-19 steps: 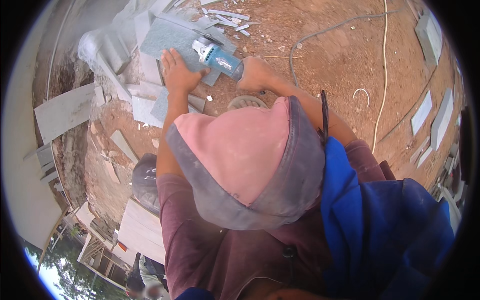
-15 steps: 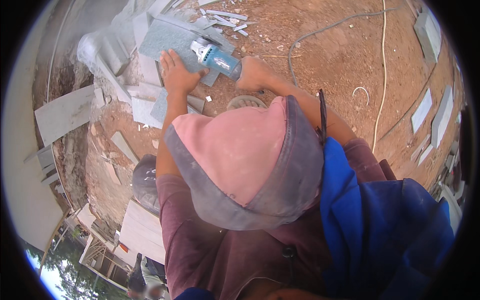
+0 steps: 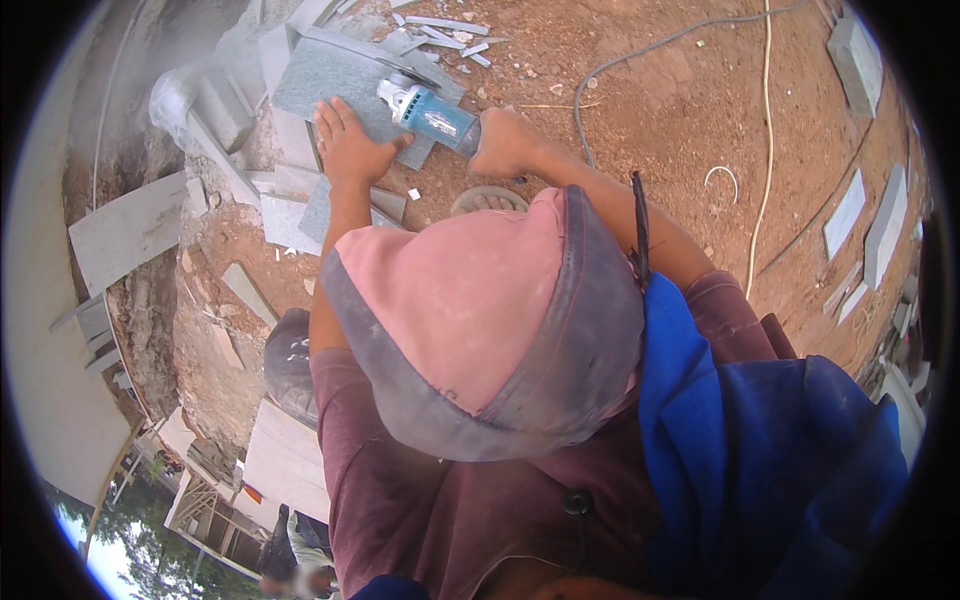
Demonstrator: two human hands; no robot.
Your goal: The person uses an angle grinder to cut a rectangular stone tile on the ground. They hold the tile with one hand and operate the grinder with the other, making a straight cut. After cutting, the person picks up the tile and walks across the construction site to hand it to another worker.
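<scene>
My left hand lies on a grey stone slab with its fingers spread and its thumb out to the right. My right hand grips the rear of a blue and white angle grinder, whose dark disc is at the slab near my left hand. Whether the disc is touching or cutting the stone is too small to tell. Below the grinder a foot in a sandal shows, partly hidden by a pink and grey cap that fills the middle of the view.
Stone offcuts and leaning panels surround the slab, with pale dust at upper left. A grey cable and a cream cable cross the dirt. More slabs lie at right. Part of another person shows at lower left.
The grinder, both my hands and the slab sit very slightly farther left and up in the view, along with the surroundings. Both grips look unchanged.
</scene>
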